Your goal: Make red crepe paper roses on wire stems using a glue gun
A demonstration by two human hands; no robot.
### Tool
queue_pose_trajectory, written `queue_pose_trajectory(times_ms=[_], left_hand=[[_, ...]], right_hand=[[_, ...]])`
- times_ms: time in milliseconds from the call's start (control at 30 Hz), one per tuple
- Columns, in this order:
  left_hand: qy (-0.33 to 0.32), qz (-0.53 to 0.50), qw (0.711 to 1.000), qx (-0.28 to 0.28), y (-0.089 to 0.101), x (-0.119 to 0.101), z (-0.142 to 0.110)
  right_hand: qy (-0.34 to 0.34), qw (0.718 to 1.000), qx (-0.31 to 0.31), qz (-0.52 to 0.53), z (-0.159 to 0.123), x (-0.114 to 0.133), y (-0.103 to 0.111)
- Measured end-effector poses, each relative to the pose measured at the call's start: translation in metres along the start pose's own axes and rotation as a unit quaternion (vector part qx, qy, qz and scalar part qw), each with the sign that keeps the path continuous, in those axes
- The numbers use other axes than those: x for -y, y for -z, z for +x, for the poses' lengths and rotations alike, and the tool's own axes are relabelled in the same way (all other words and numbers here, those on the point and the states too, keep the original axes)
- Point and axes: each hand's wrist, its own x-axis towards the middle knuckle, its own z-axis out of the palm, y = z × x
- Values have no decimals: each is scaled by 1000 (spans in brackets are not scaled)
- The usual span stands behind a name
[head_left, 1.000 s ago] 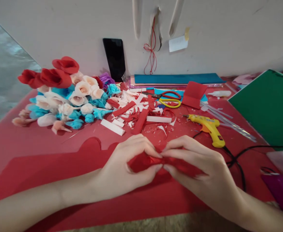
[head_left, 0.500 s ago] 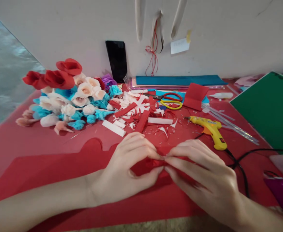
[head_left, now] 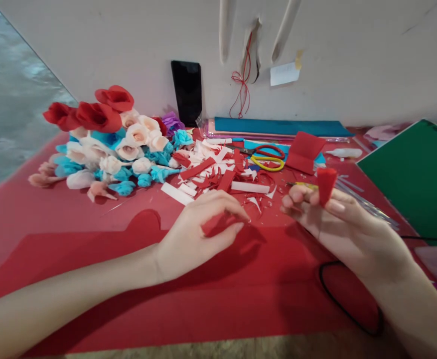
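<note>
Pinching, head view: right hand (head_left: 356, 234) closed on a small red paper piece (head_left: 326, 184), fan-shaped, creased, wide end up, held between thumb and fingers over the table's right side; left hand (head_left: 199, 234) loosely curled, thumb and fingertips slightly apart, no hold visible, above smooth flat red sheet (head_left: 218, 309); yellow glue gun (head_left: 303, 185) mostly hidden behind right hand; piece's lower end hard to make out; both forearms cut off by frame.

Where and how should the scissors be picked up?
I'd pinch the yellow loop of the scissors, coming down from the near side: its outer rim faces the person, exposed, while the blades point left, into the paper scraps.
</note>
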Motion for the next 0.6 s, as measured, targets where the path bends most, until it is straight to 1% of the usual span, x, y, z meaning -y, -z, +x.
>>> queue_pose_trajectory(times_ms=[100,200,367,500,600], left_hand=[[-6,2,1000,-3,0,4,2],[-29,11,999,-11,1,3,4],[-123,53,990,-45,1,-8,18],[-218,90,969,-74,-2,-16,32],[-250,131,955,-91,-5,-21,37]], right_hand=[[-11,999,15,38,-1,2,2],[-13,998,25,63,-2,6,0],[-16,996,43,81,-6,10,-4],[-14,996,63,66,-9,13,-9],[-14,997,67,48,-9,14,-13]])
